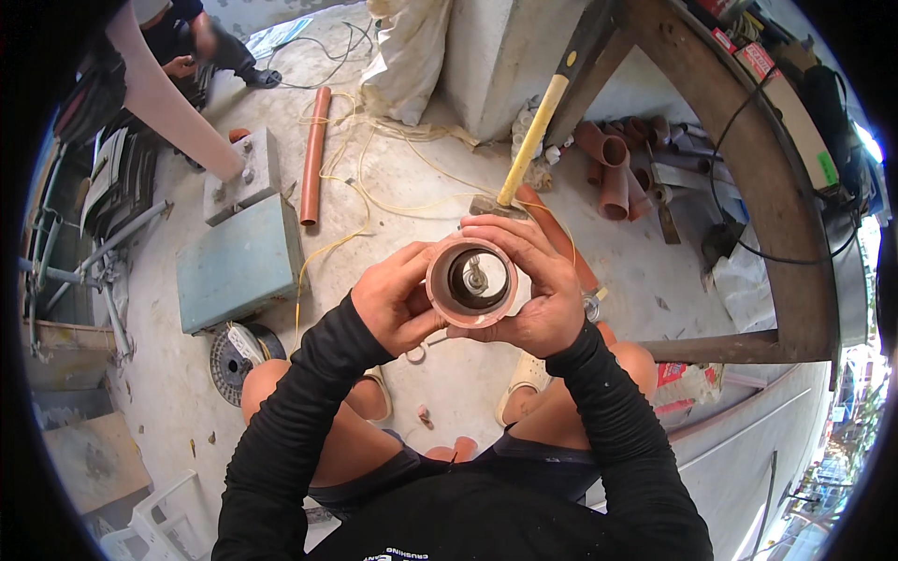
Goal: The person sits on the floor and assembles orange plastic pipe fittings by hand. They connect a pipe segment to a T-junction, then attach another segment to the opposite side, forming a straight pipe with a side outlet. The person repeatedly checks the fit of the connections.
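Between my two hands I hold a reddish-brown plastic pipe fitting (pixel 473 322), its round mouth turned up toward me. Through its bore a metal object on the floor shows, too small to name. My left hand (pixel 398 294) wraps the left side of the fitting. Round the right side curve the fingers and thumb of my right hand (pixel 543 285). Just beyond my fingertips stands a sledgehammer (pixel 535 140), its yellow handle rising toward a wooden frame. A length of reddish-brown pipe (pixel 561 234) lies behind my right hand.
Another long pipe (pixel 316 154) lies ahead on the left, near a loose yellow cord (pixel 360 192). A blue-grey box (pixel 234 266) and a cable reel (pixel 234 365) stand left. More pipe fittings (pixel 613 178) are piled right, under a wooden-framed table (pixel 795 187). Another person (pixel 178 56) sits far left.
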Motion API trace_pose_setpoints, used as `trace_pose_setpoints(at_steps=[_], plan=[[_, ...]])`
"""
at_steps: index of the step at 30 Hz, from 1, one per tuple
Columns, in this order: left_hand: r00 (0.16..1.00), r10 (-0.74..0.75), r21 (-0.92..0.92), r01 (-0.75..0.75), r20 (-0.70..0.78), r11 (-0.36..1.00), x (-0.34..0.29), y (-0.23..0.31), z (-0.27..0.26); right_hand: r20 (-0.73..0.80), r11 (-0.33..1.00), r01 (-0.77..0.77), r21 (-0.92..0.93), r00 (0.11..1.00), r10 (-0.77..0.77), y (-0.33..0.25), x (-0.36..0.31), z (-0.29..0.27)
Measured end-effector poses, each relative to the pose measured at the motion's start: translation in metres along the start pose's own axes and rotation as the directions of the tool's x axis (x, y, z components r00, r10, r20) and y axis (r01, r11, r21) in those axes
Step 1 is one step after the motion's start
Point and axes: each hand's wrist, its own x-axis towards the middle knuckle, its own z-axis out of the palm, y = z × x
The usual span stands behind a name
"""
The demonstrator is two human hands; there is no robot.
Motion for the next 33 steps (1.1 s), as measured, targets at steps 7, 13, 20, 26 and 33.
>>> trace_pose_setpoints(at_steps=[7, 13, 20, 26, 33], plan=[[0.998, 0.060, 0.092, -0.062, 0.034, 0.994, 0.012, -0.001, -0.007, 0.006, 0.999, 0.036, -0.016, 0.999, -0.036, -0.004, 0.007, -0.008], [0.993, 0.073, 0.210, -0.051, -0.098, 0.976, 0.014, 0.002, -0.001, -0.167, 0.986, 0.107, -0.129, 0.978, -0.128, -0.007, 0.003, -0.005], [0.913, 0.279, 0.437, -0.129, -0.297, 0.890, 0.015, 0.006, 0.007, -0.270, 0.958, 0.135, -0.252, 0.941, -0.204, -0.003, -0.004, 0.001], [0.900, 0.258, 0.567, -0.014, -0.353, 0.824, 0.014, 0.012, 0.015, -0.340, 0.928, 0.037, -0.370, 0.924, -0.173, 0.004, -0.004, 0.012], [0.888, -0.258, -0.181, 0.202, -0.380, 0.963, 0.015, 0.013, 0.013, -0.316, 0.927, 0.043, -0.372, 0.933, -0.170, 0.019, 0.001, 0.000]])
